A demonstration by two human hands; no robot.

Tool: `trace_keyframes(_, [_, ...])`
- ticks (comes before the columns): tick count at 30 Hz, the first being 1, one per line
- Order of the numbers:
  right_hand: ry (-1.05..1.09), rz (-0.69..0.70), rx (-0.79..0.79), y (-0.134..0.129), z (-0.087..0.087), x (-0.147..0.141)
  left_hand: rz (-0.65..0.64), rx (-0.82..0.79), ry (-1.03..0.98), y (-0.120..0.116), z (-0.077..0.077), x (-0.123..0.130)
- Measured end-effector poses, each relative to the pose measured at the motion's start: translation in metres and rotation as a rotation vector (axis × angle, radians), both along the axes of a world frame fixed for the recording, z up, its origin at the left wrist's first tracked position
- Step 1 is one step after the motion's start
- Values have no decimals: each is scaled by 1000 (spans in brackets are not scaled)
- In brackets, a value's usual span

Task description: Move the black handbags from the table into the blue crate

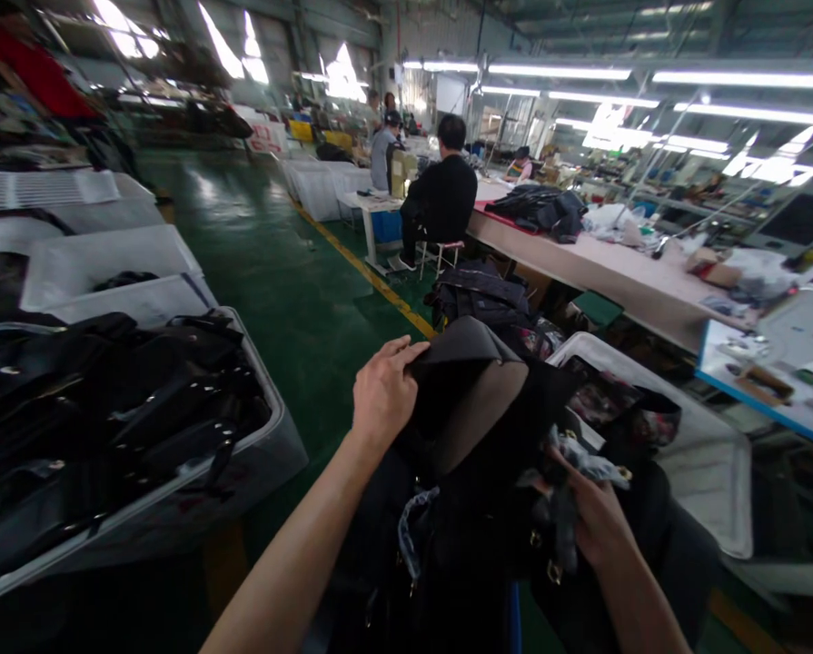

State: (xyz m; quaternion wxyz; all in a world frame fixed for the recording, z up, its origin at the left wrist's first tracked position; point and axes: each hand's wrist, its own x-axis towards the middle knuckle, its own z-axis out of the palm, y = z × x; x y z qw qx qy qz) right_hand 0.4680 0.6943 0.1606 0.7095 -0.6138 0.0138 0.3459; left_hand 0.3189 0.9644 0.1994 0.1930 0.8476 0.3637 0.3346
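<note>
A black bag (494,431) stands before me, its mouth open on a grey-brown lining. My left hand (384,391) is closed on the bag's left upper edge, fingers bent over the rim. On the right, my right hand (593,513) is closed around a plastic-wrapped strap (570,468) with gold-coloured metal fittings. Its fingertips are partly hidden and blurred. Below the left hand, another wrapped strap (412,536) hangs against dark material. More black bags appear to lie beneath, but their outlines merge in the shade.
At left stands a white bin (270,427) heaped with black bags. On the right, a white tub (712,463) holds patterned pieces. A long worktable (624,272) runs behind it. A seated person (447,195) in black works farther off, beside a green floor (242,236) with a yellow line.
</note>
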Motion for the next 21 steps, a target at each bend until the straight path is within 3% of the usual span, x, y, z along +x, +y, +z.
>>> trace_keyframes(2, [16,34,10,17,-11,19,122,43,76,17,-22,6])
trace_keyframes(5, [-37,28,-28,26,-31,38,208,-17,266,37,-78,17])
trace_keyframes(9, [-108,9,-71,20,-52,48,-6,-259,492,41,-166,34])
trace_keyframes(11, [-92,6,-72,17,-55,51,-132,-309,513,38,-194,41])
trace_keyframes(12, [-78,5,-64,16,-55,52,-178,-321,509,35,-201,44])
trace_keyframes(13, [-62,0,-54,16,-55,53,-205,-321,499,30,-202,47])
trace_keyframes(15, [-28,-10,-36,15,-55,53,-239,-320,413,14,-190,51])
trace_keyframes(18, [-23,-21,-30,18,-53,47,-377,-410,186,-33,-153,54])
trace_keyframes(21, [-69,-25,-37,21,-50,37,-540,-512,263,-87,-124,60])
